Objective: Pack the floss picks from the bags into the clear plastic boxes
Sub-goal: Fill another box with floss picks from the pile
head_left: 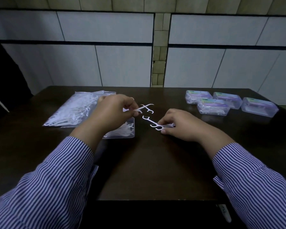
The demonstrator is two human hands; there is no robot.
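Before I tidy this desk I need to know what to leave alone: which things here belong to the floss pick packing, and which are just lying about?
Part of the job:
left hand pinching floss picks
right hand pinching more floss picks
bags of picks
open clear box
four closed boxes

Just lying about:
white pen-like object at the desk's near edge

Dark table point(155, 171): bags point(76, 109), open box point(122, 131), four closed boxes point(213, 107).

A plain indoor workroom: dark wooden table point(155, 162) against a panelled wall point(106, 55).
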